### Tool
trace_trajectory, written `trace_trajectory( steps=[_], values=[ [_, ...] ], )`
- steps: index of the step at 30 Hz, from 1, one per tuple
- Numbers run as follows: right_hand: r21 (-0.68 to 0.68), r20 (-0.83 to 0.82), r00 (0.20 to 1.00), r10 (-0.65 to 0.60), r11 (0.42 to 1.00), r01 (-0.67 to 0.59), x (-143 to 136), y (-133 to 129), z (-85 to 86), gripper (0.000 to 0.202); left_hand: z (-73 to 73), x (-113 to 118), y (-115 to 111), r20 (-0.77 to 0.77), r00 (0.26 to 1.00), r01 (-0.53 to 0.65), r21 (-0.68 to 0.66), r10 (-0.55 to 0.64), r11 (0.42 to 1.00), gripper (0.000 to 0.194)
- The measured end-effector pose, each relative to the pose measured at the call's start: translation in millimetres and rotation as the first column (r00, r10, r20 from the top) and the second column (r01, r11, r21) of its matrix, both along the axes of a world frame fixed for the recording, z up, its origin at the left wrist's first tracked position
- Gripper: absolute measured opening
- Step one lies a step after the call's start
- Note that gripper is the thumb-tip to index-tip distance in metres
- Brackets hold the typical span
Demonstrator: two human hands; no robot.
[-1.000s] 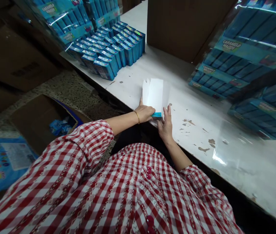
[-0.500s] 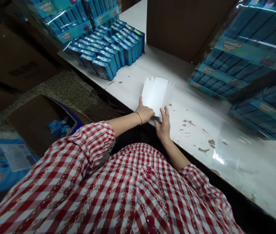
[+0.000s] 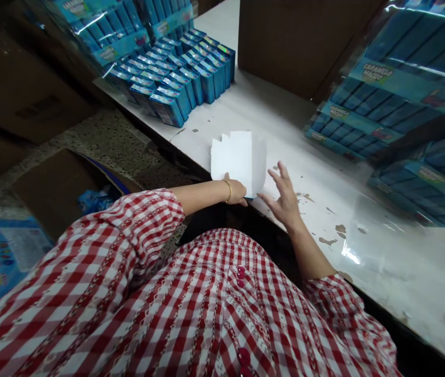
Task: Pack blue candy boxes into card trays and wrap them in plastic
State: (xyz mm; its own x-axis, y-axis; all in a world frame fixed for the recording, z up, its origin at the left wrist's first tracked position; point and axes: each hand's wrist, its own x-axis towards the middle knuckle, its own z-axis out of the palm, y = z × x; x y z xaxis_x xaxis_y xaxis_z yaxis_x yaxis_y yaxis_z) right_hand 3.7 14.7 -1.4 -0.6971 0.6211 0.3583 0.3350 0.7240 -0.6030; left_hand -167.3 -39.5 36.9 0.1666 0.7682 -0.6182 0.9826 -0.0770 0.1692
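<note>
A white carton piece [image 3: 232, 157] with a notched far edge lies partly unfolded at the near edge of the table. Its right panel is raised and looks greyer than the rest. My left hand [image 3: 236, 190], with a gold bangle at the wrist, grips the near edge, thumb on top and the other fingers mostly hidden. To the right of the carton, my right hand [image 3: 283, 196] is open, its fingers spread and holding nothing. A thin strip of blue shows under the carton's near edge.
Rows of small blue boxes [image 3: 178, 78] stand at the back left of the white table [image 3: 273, 115]. Wrapped blue packs [image 3: 387, 99] are stacked on the right, near a large brown carton [image 3: 285, 47]. An open cardboard box [image 3: 45, 183] and a blue bag [image 3: 6, 256] are at lower left.
The carton piece has shifted left and opened wider. My right hand has moved right, away from it, with its fingers spreading. My left hand still holds the near edge.
</note>
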Motion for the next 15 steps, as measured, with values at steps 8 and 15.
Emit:
trace_trajectory(
  steps=[8,15],
  values=[
    [0.139,0.528,0.839,0.131,0.961,-0.238,-81.4,30.4,42.7,0.032,-9.5,-99.8,11.2,0.422,0.844,-0.535,0.696,0.33,0.479,0.038],
    [-0.055,0.831,0.485,0.273,0.908,-0.416,-99.4,-23.6,25.6,0.033,-44.4,-123.9,44.5,0.514,0.544,-0.839,0.302,0.663,0.453,0.051]
  ],
)
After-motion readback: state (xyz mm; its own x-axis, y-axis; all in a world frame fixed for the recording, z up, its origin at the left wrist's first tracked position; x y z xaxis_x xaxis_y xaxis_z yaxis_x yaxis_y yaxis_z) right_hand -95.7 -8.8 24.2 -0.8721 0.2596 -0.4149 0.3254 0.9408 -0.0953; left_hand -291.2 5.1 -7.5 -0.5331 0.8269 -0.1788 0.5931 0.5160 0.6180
